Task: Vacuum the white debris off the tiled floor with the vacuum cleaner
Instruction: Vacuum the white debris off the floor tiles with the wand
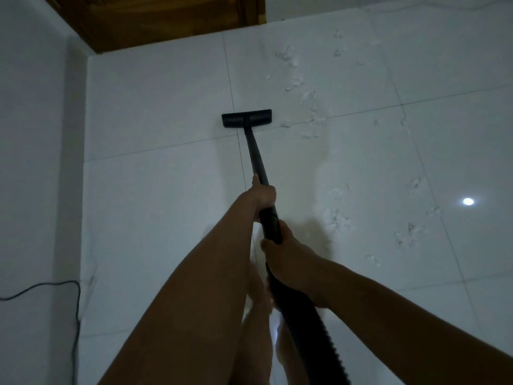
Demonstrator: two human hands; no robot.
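Observation:
A black vacuum wand runs from my hands down to its flat black floor head, which lies on the white tiled floor ahead of me. My left hand grips the wand higher up. Behind it my right hand grips the thicker handle where the ribbed black hose joins. White debris lies in a scattered trail just right of the head. More clumps of debris sit to the right of my hands.
A white wall stands along the left, with a thin black cable hanging down it. A wooden door frame is at the top. My bare legs show below my arms. A lamp reflection glints on a right tile.

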